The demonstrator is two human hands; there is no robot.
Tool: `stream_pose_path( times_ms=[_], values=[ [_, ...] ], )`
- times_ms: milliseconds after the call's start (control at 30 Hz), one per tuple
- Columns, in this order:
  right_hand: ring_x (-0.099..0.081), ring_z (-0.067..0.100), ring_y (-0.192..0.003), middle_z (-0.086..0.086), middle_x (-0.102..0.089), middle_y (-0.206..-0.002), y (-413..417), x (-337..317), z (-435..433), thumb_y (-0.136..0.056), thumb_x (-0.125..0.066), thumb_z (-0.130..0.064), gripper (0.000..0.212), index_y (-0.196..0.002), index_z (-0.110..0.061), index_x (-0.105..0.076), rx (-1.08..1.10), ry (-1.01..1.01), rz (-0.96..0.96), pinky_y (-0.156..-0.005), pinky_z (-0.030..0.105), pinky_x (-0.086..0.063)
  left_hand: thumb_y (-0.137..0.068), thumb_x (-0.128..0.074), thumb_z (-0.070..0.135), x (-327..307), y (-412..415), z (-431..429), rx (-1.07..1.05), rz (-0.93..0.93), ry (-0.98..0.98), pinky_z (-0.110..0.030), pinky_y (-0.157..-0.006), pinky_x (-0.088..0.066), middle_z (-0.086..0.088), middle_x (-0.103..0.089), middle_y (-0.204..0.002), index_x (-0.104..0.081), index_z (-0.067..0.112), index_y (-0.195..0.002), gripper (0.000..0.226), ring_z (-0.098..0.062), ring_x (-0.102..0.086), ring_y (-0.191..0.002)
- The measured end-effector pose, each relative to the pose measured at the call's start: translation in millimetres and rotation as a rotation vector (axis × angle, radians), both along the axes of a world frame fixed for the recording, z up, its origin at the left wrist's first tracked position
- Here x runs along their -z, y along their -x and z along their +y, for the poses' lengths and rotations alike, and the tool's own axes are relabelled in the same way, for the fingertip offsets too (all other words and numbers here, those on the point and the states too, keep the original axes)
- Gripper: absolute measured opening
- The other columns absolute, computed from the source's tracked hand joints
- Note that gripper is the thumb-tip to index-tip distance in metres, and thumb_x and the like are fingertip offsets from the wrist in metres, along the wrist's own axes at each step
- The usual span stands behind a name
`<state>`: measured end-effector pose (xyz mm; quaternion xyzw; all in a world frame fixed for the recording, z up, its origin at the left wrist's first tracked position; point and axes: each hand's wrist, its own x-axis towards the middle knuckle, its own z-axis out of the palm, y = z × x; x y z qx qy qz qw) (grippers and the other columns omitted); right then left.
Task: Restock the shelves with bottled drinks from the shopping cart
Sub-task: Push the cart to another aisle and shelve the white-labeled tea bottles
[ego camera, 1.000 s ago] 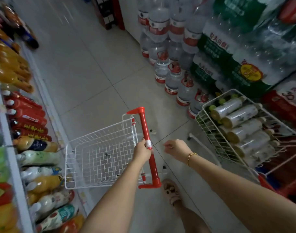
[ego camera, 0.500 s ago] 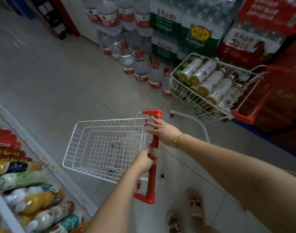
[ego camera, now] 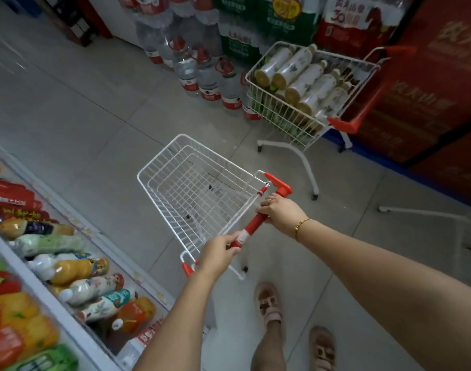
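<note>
- left hand [ego camera: 220,250] wrapped round the near end of the red handle [ego camera: 255,223]; right hand [ego camera: 282,211] clamped on it further up, fingers curled over the bar; both are holding, neither is free
- that cart is the empty cart [ego camera: 199,194]; bare wire basket, nothing in it to shelve
- stock is in the second cart [ego camera: 290,113], well apart, parked against the water jugs [ego camera: 207,73] and red cases; pale bottled drinks [ego camera: 304,76] lie on their sides, heaped to the rim
- shelf [ego camera: 68,279] at left looks packed with lying bottles; I can't tell where the gaps are
- risks, my read: empty cart swings on its castors and clips the shelf edge or the loaded cart's leg; sandalled feet sit just behind the wheels, so a hard pull back catches toes
- heaped bottles may roll out if that cart gets bumped; jugs beside it could topple too
</note>
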<state>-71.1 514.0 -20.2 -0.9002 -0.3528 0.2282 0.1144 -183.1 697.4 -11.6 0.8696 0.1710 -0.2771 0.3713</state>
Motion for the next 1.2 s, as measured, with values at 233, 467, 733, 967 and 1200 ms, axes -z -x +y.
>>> stream_pose_path(
  times_ms=[233, 467, 733, 967, 1200],
  values=[
    [-0.062, 0.026, -0.100, 0.004, -0.068, -0.105, 121.8, -6.4, -34.5, -0.092, -0.049, -0.017, 0.026, -0.114, -0.021, -0.061, 0.070, 0.011, -0.020, -0.082, 0.035, -0.046, -0.080, -0.069, 0.011, 5.1, 98.5, -12.6, -0.007, -0.208, -0.314, -0.036, -0.091, -0.046, -0.006, -0.070, -0.111, -0.068, 0.018, -0.113, 0.034, -0.027, -0.062, -0.107],
    [-0.065, 0.028, -0.092, 0.005, -0.070, -0.096, 240.4, -11.8, -44.7, -0.089, -0.049, -0.011, 0.027, -0.108, -0.022, -0.065, 0.209, 0.105, 0.138, -0.066, 0.029, -0.039, -0.095, -0.047, 0.012, 6.3, 184.1, -65.6, -0.574, -0.005, -0.326, -0.048, -0.106, -0.037, -0.021, 0.002, -0.156, -0.005, 0.008, -0.150, 0.069, -0.039, -0.018, -0.141],
    [-0.065, 0.017, -0.091, 0.000, -0.072, -0.096, 313.5, -16.1, -93.5, -0.085, -0.062, -0.034, 0.026, -0.109, -0.026, -0.068, 0.544, -0.089, 0.425, -0.074, 0.023, -0.042, -0.076, -0.073, 0.009, 19.5, 213.3, -131.5, -0.992, 0.052, 0.150, -0.054, -0.083, -0.054, -0.022, -0.057, -0.121, -0.018, 0.014, -0.145, 0.088, -0.039, -0.063, -0.100],
    [-0.061, 0.011, -0.097, -0.003, -0.070, -0.103, 309.7, -34.1, -230.1, -0.085, -0.066, -0.028, 0.020, -0.100, -0.016, -0.072, 1.010, -0.181, 0.214, -0.080, 0.014, -0.037, -0.081, -0.069, 0.020, 21.8, 181.4, -132.4, -0.697, 0.005, 0.133, -0.054, -0.073, -0.057, -0.013, -0.059, -0.122, -0.018, 0.026, -0.146, 0.083, -0.035, -0.063, -0.099],
    [-0.051, 0.028, -0.119, 0.015, -0.058, -0.125, 252.8, -55.9, -372.4, -0.086, -0.063, -0.011, 0.032, -0.118, -0.002, -0.060, 1.365, -0.165, -0.129, -0.102, 0.031, -0.036, -0.080, -0.068, 0.014, 20.2, 110.7, -195.9, -0.564, -0.106, 0.049, -0.046, -0.092, -0.051, -0.007, -0.063, -0.119, -0.039, 0.024, -0.137, 0.065, -0.032, -0.063, -0.100]
  ],
)
